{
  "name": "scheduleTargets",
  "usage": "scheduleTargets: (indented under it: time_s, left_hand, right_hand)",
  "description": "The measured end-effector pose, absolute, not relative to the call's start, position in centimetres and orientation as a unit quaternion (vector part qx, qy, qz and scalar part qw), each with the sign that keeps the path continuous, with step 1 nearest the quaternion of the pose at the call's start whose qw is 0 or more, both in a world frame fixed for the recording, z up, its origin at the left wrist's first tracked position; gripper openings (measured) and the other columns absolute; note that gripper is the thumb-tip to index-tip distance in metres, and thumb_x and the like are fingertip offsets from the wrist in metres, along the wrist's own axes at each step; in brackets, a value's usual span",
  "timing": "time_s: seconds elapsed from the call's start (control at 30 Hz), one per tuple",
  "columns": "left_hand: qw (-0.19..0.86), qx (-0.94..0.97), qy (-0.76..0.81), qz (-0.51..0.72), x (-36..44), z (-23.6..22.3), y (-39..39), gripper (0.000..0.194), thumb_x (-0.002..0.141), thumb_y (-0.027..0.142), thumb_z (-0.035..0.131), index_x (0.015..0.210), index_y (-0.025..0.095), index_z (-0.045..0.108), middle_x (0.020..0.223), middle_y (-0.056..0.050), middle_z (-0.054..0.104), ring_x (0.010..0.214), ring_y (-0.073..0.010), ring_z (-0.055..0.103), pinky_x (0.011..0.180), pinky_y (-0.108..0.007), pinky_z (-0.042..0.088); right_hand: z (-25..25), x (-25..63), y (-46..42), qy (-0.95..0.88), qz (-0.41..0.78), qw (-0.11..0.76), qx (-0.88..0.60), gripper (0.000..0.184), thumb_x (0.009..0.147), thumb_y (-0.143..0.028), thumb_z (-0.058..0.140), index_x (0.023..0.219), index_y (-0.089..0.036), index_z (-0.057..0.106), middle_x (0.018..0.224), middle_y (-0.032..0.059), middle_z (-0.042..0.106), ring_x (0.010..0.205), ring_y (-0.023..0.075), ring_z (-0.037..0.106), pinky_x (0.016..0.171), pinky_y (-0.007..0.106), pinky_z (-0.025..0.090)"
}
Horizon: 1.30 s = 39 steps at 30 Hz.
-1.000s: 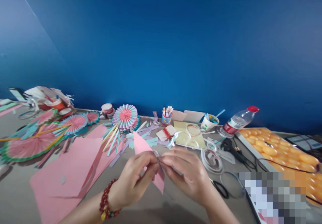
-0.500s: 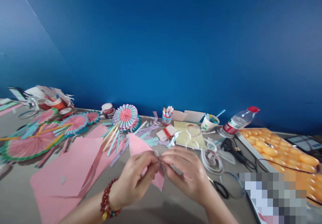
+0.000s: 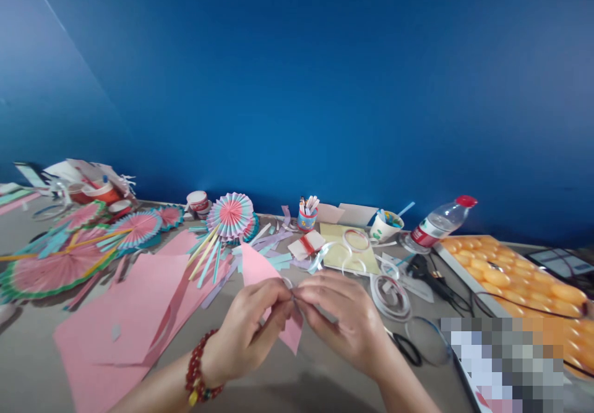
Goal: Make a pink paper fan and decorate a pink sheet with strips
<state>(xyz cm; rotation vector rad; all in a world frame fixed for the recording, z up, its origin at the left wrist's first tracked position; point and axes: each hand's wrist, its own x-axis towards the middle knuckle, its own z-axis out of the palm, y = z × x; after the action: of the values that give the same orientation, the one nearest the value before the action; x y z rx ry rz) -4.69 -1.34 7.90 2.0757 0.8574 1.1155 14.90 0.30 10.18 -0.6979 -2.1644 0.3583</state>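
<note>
Behind, a blue cup (image 3: 307,222) holds sticks (image 3: 311,203); left grip (image 3: 250,326) pinches pink paper (image 3: 257,267), right grip (image 3: 341,317) unclear.

Both hands (image 3: 253,326) (image 3: 346,317) at pink paper (image 3: 258,267)

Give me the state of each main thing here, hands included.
Pink paper piece: held, both ends showing.
Left hand: pinched on that paper.
Right hand: fingertips at the left's, grip partly hidden.
Large pink sheets: overlapping.
Purple-edged pleated fan: spread full circle.
Blue cup: upright, filled.
Bottle: capped.
Black-handled scissors: partly hidden, open or shut unclear.
</note>
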Motion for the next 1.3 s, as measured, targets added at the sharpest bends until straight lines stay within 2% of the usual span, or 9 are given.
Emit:
scheduleTargets:
  time_s: [0.23,0.5,0.73,0.93,1.03,1.13,1.23,1.3]
  left_hand:
    - [0.278,0.8,0.316,0.427,-4.5,8.0,-1.2,0.016,0.095,0.01,0.043,0.083,0.019,0.047,0.074,0.0,0.053,0.068,-0.0117,0.051,0.065,-0.022,0.039]
    - [0.23,0.811,0.319,0.432,-4.4,7.9,-1.2,0.013,0.094,0.009,0.044,0.087,0.019,0.049,0.074,0.0,0.054,0.068,-0.0126,0.051,0.064,-0.022,0.039]
    - [0.248,0.804,0.319,0.435,-4.4,8.2,-1.2,0.014,0.093,0.01,0.044,0.084,0.019,0.048,0.072,-0.001,0.054,0.066,-0.013,0.052,0.063,-0.023,0.039]
    - [0.315,0.774,0.308,0.454,-4.6,8.3,-1.6,0.017,0.095,0.012,0.044,0.08,0.018,0.049,0.072,-0.002,0.054,0.068,-0.0136,0.053,0.065,-0.025,0.04]
    - [0.374,0.723,0.298,0.498,-5.2,8.0,-1.8,0.021,0.096,0.014,0.044,0.078,0.017,0.053,0.069,-0.002,0.056,0.066,-0.0142,0.055,0.064,-0.027,0.042]
    - [0.431,0.615,0.275,0.6,-6.3,8.1,-1.8,0.02,0.097,0.018,0.045,0.084,0.018,0.06,0.072,-0.003,0.061,0.063,-0.0149,0.058,0.06,-0.028,0.046]
    - [0.406,0.502,0.246,0.723,-8.4,9.3,-1.2,0.011,0.092,0.021,0.054,0.093,0.02,0.064,0.077,-0.002,0.066,0.059,-0.016,0.06,0.051,-0.028,0.048]
    - [0.384,0.452,0.247,0.766,-10.5,10.6,-0.7,0.005,0.086,0.02,0.059,0.086,0.02,0.065,0.074,0.0,0.067,0.058,-0.0159,0.059,0.051,-0.029,0.048]
  right_hand:
    - [10.4,14.9,0.2,-0.855,0.14,0.41,-0.284,0.013,0.092,-0.013,0.052,0.095,-0.021,0.062,0.087,0.0046,0.071,0.078,0.0159,0.064,0.075,0.029,0.05]
    - [10.0,14.7,-0.4,-0.855,0.072,0.41,-0.309,0.015,0.088,-0.011,0.054,0.094,-0.02,0.063,0.09,0.0051,0.073,0.08,0.0169,0.067,0.078,0.03,0.052]
    - [9.9,14.5,-0.7,-0.849,0.084,0.412,-0.319,0.015,0.087,-0.012,0.055,0.094,-0.022,0.063,0.09,0.0045,0.074,0.079,0.0174,0.067,0.077,0.031,0.052]
    - [9.9,14.7,-0.6,-0.817,0.106,0.451,-0.343,0.014,0.086,-0.01,0.055,0.089,-0.022,0.063,0.08,0.0023,0.07,0.074,0.0164,0.065,0.074,0.029,0.05]
    - [9.2,15.3,0.2,-0.778,0.127,0.472,-0.395,0.012,0.087,-0.015,0.055,0.08,-0.021,0.062,0.074,0.0011,0.067,0.068,0.015,0.062,0.066,0.026,0.048]
    - [7.2,17.1,1.6,-0.734,0.149,0.471,-0.466,0.015,0.087,-0.021,0.054,0.074,-0.02,0.062,0.07,0.0004,0.067,0.062,0.0135,0.061,0.061,0.023,0.047]
    - [4.1,20.5,3.0,-0.697,0.143,0.446,-0.543,0.021,0.086,-0.032,0.054,0.072,-0.02,0.063,0.066,0.0008,0.067,0.059,0.0148,0.061,0.058,0.023,0.047]
    - [2.0,23.4,3.6,-0.673,0.126,0.42,-0.595,0.024,0.084,-0.039,0.054,0.073,-0.02,0.064,0.066,0.0022,0.069,0.056,0.0164,0.062,0.056,0.025,0.047]
